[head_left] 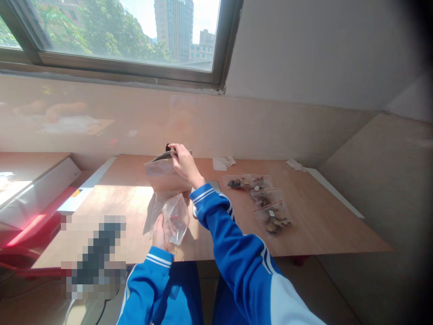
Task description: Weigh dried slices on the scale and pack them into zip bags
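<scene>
My right hand (184,163) is closed at the mouth of a brown paper bag (165,174), its fingertips pinching a small dark piece (168,147). What kind of piece it is cannot be made out. The paper bag gapes at the top. Below it, my left hand (159,232) is closed round the side of a clear plastic bag (176,220), which bulges and is creased. Partly behind my right sleeve lies a pale flat object with a shiny rim (214,184). To the right are several clear zip bags (269,198) with dark and brown dried pieces inside.
The wooden table (324,216) stands against a tiled wall under a window. Crumpled white paper (227,161) lies at its back edge, and another crumpled piece (296,165) farther right. A red chair (30,230) and a second table (30,176) are at left. A pixelated patch covers the front left.
</scene>
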A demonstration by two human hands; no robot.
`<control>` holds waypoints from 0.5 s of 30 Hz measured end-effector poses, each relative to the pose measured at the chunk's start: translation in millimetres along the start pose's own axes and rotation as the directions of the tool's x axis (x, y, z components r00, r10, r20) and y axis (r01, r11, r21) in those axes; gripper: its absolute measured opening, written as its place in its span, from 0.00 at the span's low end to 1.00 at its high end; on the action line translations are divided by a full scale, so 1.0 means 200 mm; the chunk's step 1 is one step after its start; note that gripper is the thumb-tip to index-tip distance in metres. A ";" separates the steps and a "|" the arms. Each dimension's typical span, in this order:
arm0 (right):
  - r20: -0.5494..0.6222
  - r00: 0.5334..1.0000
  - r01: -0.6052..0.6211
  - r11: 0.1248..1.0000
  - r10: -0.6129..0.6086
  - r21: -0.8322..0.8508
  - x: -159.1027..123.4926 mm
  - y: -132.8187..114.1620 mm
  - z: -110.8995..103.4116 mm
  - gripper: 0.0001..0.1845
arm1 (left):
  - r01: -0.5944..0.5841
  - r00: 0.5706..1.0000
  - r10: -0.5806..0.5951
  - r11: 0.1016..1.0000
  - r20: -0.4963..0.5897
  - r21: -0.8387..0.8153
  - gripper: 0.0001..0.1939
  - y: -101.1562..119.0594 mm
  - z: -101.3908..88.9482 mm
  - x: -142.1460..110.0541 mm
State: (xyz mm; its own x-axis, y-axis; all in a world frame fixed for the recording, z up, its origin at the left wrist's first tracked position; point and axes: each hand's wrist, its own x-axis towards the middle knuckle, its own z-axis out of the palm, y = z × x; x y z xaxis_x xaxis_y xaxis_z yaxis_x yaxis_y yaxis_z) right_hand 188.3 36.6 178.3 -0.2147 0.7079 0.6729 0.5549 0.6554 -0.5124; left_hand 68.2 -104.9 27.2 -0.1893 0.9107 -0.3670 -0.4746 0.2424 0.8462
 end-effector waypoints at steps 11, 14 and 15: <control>0.105 0.994 0.019 0.983 0.001 -0.182 -0.05 -0.06 -0.03 0.06 | 0.019 1.000 -0.018 1.000 0.011 -0.016 0.21 -0.01 -0.01 0.01; 0.160 0.987 -0.004 0.982 0.035 -0.189 -0.03 -0.09 -0.06 0.12 | 0.018 1.000 -0.018 1.000 0.004 -0.017 0.21 -0.02 -0.02 0.02; 0.184 0.981 -0.020 0.980 0.057 -0.199 -0.02 -0.10 -0.07 0.14 | 0.022 1.000 -0.022 1.000 0.004 -0.015 0.21 -0.03 -0.02 0.02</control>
State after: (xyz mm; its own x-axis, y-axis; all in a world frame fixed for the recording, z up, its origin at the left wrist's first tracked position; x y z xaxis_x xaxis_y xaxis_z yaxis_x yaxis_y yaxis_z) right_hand 190.2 16.6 193.4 -0.3268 0.7804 0.5330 0.7080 0.5758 -0.4089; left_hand 66.2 -103.5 19.1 -0.1757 0.9065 -0.3840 -0.4912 0.2573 0.8322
